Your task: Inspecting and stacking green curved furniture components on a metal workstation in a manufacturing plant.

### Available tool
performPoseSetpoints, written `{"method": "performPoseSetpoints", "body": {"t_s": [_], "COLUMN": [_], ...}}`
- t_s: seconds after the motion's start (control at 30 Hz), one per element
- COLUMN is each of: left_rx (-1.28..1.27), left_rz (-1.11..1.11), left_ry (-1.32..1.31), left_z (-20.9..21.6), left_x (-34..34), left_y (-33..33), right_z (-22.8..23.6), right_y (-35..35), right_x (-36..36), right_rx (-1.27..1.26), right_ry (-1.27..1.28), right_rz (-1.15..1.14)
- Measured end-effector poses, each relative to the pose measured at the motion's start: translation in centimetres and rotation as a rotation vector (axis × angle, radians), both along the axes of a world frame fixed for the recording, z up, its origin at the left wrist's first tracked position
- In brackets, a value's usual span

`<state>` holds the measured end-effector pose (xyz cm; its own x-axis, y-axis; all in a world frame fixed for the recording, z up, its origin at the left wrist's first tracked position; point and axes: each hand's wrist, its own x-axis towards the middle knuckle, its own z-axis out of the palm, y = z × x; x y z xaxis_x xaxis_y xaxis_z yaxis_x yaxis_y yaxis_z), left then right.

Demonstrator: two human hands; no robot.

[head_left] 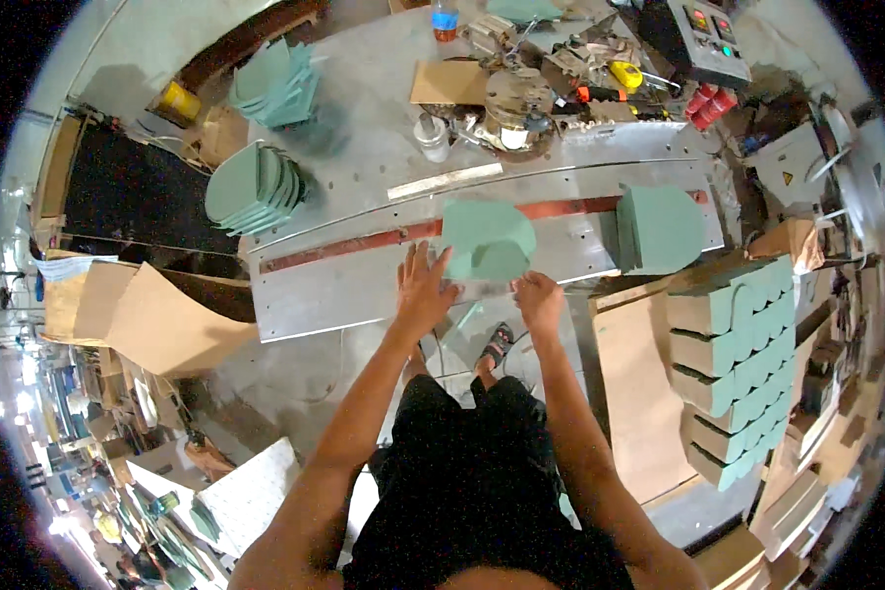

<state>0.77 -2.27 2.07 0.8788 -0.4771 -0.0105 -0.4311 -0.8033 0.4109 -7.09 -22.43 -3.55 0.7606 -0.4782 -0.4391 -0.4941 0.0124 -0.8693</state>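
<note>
A flat, pale green piece (pixel 488 228) with a rounded outline lies across the red strip of the metal bench. On its near part sits a smaller, darker green patch (pixel 501 260); whether this is a fold or a separate piece I cannot tell. My left hand (pixel 425 295) is at the piece's left near edge, fingers stretched and apart, holding nothing visible. By the near right corner, my right hand (pixel 538 300) has its fingers curled into a pinch. What is between those fingertips, if anything, is too small to make out.
Stacks of green pieces stand on the bench at the left (pixel 256 187), far left (pixel 273 87) and right (pixel 663 231). Many more stacked pieces (pixel 733 369) fill a cardboard-lined surface (pixel 644 393) at right. Tools, a jar (pixel 431 138) and a control box (pixel 703 44) occupy the back.
</note>
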Motion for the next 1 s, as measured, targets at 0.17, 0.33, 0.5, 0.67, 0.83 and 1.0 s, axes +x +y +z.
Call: {"method": "performPoseSetpoints", "body": {"t_s": [0.17,0.33,0.5,0.67,0.83,1.0], "left_rx": [0.045,0.012,-0.140,-0.179,-0.180,-0.055], "left_rz": [-0.144,-0.228,-0.274,-0.282,-0.275,-0.161], "left_ry": [0.035,-0.049,-0.104,-0.149,-0.174,-0.085], "left_z": [-1.2,-3.1,-3.4,-4.0,-4.0,-3.2], "left_x": [1.5,2.2,5.0,7.7,8.7,9.6], "left_y": [0.7,0.9,-0.3,-1.6,-1.9,0.1], "right_z": [2.3,2.1,0.4,0.6,0.6,0.9], "right_y": [1.2,2.5,1.0,-0.2,-0.8,1.3], "right_x": [-0.6,0.9,2.8,5.1,6.6,9.1], "right_rx": [-1.011,-1.015,-1.079,-1.077,-1.053,-1.080], "right_ry": [-0.084,0.014,-0.025,-0.020,-0.099,-0.165], "right_rz": [0.174,0.288,0.228,0.203,0.214,0.250]}}
